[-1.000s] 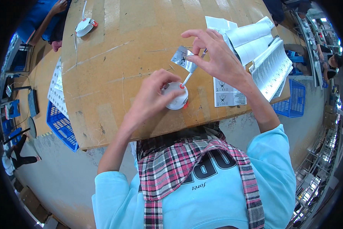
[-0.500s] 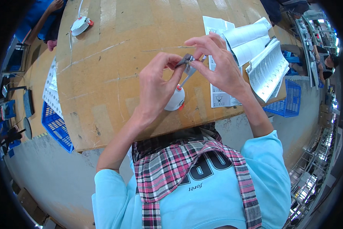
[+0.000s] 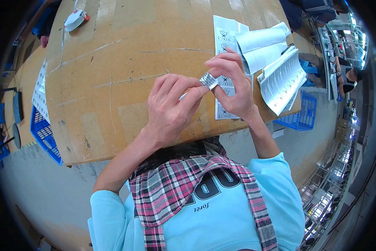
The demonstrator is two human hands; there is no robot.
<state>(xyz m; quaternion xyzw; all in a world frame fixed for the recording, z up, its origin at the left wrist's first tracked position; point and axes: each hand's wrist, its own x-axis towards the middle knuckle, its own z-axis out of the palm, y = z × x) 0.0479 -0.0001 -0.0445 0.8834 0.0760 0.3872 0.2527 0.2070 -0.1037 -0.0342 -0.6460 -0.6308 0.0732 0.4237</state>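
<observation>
Cardboard-covered tabletop [image 3: 112,83] under me. Left hand [image 3: 171,108] has left white round part, now joins right hand [image 3: 232,90]; both pinch small shiny metal clip [image 3: 208,80], lifted over leaflets [image 3: 255,46].

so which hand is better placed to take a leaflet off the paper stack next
Likely the right hand: it sits directly over the leaflets, while the left hand is further from them; both pinch the small silver clip.

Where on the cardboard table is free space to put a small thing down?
Bare cardboard table lies between the left hand and the white round part at the far corner. Crowded: right side, with printed sheets and booklets past the right hand.
</observation>
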